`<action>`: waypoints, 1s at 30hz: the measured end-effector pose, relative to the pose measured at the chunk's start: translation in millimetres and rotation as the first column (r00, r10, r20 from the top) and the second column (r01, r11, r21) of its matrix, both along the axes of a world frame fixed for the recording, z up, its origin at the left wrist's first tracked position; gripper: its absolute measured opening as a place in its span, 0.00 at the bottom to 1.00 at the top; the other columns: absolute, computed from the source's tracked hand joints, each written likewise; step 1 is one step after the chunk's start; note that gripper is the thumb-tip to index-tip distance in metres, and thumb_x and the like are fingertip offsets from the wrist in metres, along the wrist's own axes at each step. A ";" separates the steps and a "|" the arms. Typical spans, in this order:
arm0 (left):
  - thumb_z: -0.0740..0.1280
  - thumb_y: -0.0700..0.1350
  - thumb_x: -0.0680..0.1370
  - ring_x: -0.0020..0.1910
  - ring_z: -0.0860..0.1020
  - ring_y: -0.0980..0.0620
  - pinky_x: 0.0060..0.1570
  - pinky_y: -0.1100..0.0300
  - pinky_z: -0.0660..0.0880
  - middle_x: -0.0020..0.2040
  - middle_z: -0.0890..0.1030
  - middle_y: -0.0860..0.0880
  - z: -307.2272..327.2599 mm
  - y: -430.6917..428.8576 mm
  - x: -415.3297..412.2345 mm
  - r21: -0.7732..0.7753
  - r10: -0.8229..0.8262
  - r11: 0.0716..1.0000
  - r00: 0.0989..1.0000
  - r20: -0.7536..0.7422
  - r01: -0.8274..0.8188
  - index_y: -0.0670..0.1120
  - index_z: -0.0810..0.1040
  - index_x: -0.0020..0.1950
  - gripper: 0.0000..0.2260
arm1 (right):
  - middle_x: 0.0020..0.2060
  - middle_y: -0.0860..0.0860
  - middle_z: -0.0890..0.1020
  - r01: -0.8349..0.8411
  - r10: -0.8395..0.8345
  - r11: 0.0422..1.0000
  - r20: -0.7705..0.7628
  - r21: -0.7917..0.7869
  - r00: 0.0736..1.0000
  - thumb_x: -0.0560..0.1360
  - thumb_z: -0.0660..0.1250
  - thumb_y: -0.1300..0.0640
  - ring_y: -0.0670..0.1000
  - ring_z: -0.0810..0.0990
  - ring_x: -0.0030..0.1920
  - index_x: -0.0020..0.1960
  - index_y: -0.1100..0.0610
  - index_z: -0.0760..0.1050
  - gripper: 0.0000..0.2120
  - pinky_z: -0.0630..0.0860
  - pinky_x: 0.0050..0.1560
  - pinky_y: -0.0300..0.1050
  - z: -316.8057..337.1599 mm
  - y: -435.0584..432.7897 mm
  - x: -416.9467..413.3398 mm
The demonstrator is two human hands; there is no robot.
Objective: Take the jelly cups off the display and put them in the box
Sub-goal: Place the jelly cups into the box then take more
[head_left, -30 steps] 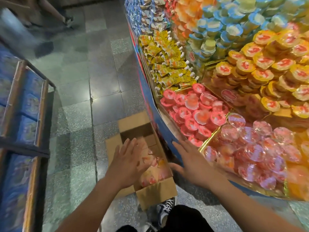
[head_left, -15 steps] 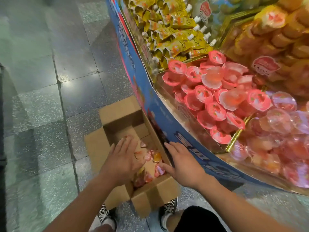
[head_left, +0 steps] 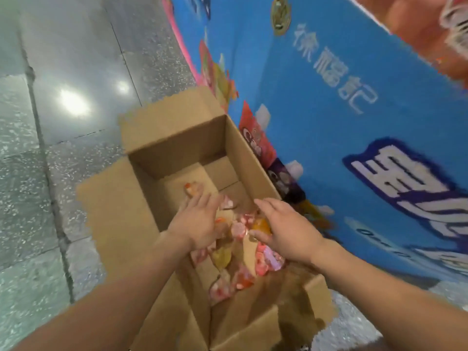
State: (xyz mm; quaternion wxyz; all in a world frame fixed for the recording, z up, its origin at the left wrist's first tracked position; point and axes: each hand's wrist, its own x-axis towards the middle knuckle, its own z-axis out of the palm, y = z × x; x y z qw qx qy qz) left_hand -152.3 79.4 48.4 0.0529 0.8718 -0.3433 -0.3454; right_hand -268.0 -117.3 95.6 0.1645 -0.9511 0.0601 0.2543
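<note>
While both hands hover low inside the open brown cardboard box (head_left: 174,160), here's the picture. The left hand (head_left: 200,224) is spread flat, fingers straight and pointing at the box's far wall, with nothing visibly gripped. The right hand (head_left: 288,236) is loosely open too, its thumb just beside an orange cup (head_left: 260,225), but I see no curl around it.

The small pink, red and orange plastic jelly cups (head_left: 239,230) lie in a loose heap on the box floor, mostly at the near end, and one strays toward the far end by the left fingertips.

My judgement is that these are light, thin-walled tubs with film lids. They look stiff enough to scoop by the handful but glossy and slippery, and a hard squeeze could dent them. Cupping several from below, or pinching one by its rim, looks the safest hold.

Plenty is hard to read. Motion blur smears the cups, so I can't count them or tell upright from tipped. The palms cover whatever lies under them. Beside the box stands the tall blue printed display panel (head_left: 316,138). Its shelf is cut off at the frame's corner, leaving only a reddish blur. On the box's other side there are grey speckled floor tiles (head_left: 63,160).
</note>
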 end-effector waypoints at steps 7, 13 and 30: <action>0.56 0.65 0.80 0.80 0.50 0.41 0.78 0.43 0.48 0.81 0.55 0.43 -93.2 -22.3 17.4 -0.002 -0.102 0.995 0.992 0.068 0.103 0.51 0.50 0.81 0.34 | 0.77 0.54 0.61 -0.078 0.078 0.994 -0.012 -0.069 0.997 0.80 0.59 0.37 0.56 0.59 0.77 0.81 0.54 0.52 0.37 0.66 0.73 0.56 -83.7 -8.0 18.4; 0.55 0.68 0.79 0.78 0.57 0.41 0.76 0.39 0.55 0.79 0.60 0.44 -149.5 -38.2 24.3 0.048 -0.128 0.991 0.991 0.038 0.127 0.50 0.51 0.81 0.36 | 0.82 0.54 0.48 -0.140 0.131 0.983 -0.080 -0.117 0.988 0.80 0.55 0.34 0.58 0.46 0.81 0.82 0.53 0.41 0.41 0.58 0.77 0.60 -135.1 -3.4 19.6; 0.65 0.61 0.78 0.53 0.79 0.45 0.57 0.51 0.77 0.55 0.78 0.45 -215.1 -38.4 13.2 0.340 0.279 0.917 0.945 -0.172 -0.209 0.44 0.67 0.68 0.27 | 0.78 0.55 0.59 -0.040 0.043 0.999 -0.100 0.024 0.994 0.80 0.59 0.36 0.57 0.60 0.77 0.82 0.53 0.40 0.42 0.67 0.73 0.56 -170.1 -10.4 7.1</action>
